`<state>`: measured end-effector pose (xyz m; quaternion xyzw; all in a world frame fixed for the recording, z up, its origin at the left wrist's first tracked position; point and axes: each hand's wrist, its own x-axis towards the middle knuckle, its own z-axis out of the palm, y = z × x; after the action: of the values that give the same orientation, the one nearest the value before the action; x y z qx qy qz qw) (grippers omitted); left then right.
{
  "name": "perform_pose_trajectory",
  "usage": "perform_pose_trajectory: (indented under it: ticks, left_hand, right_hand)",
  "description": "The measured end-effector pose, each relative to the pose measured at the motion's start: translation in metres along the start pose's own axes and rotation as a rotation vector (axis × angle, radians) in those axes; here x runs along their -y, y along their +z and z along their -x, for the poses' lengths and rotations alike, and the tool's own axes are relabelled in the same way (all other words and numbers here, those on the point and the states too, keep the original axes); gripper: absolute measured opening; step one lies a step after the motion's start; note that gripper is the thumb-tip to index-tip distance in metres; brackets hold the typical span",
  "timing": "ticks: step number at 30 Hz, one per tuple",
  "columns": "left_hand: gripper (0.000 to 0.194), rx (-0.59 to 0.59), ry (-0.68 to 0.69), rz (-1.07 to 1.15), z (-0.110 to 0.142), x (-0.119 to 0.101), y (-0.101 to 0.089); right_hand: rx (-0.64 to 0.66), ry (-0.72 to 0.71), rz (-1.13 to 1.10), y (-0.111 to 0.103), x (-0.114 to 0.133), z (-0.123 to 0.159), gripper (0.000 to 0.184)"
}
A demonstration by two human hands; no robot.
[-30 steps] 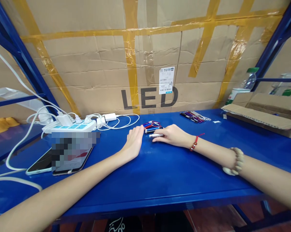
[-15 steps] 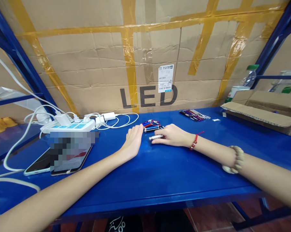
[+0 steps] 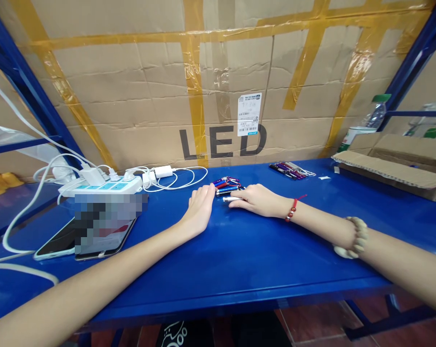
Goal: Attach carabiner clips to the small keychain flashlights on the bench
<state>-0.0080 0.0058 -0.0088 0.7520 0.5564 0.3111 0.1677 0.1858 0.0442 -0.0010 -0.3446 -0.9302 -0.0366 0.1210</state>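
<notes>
A small pile of blue and red metallic tubes (image 3: pixel 224 185), some with clips or loops, lies at the middle of the blue table (image 3: pixel 239 260). My left hand (image 3: pixel 200 208) rests on its edge along the pile's left side. Its fingers are stretched out and together, with the fingertips at the tubes and nothing held. On the near side of the pile, a silver tube (image 3: pixel 231 199) lies level between the thumb and fingers of my right hand (image 3: pixel 258 200). The fingers cover its right end, so how firmly they grip is hard to see.
Another group of dark, purple and silver tubes (image 3: pixel 290 171) lies farther back. At right are an open cardboard box (image 3: pixel 391 168) and a plastic bottle (image 3: pixel 366 125). A power strip (image 3: pixel 105 185) with white cables and two phones (image 3: pixel 105 241) occupy the left. A large carton (image 3: pixel 138 101) stands behind.
My right hand has brought the silver tube slightly farther back, closer to the pile. My left hand stays in place against the tubes.
</notes>
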Motion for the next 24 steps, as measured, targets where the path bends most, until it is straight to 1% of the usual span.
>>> perform_pose_trajectory:
  ticks: [5, 9, 15, 20, 24]
  left_hand:
    - [0.054, 0.015, 0.002, -0.012, 0.0000, -0.0003, -0.0008]
    - [0.054, 0.025, 0.002, -0.003, -0.0007, -0.0016, -0.0017]
    - [0.055, 0.039, -0.069, 0.026, 0.0006, -0.0068, -0.0036]
    - [0.057, 0.023, -0.010, 0.025, 0.0004, -0.0030, -0.0021]
    - [0.057, 0.023, -0.013, 0.013, 0.0001, -0.0006, -0.0013]
  right_hand:
    - [0.028, 0.035, -0.021, -0.0016, -0.0008, -0.0004, 0.041]
    - [0.027, 0.033, -0.028, -0.0010, -0.0017, 0.0005, 0.037]
    - [0.015, 0.021, -0.055, -0.0031, 0.0010, 0.0024, 0.041]
    - [-0.001, 0.022, -0.085, -0.0016, -0.0013, 0.0014, 0.040]
    - [-0.009, 0.018, -0.088, 0.0010, -0.0041, 0.0003, 0.038]
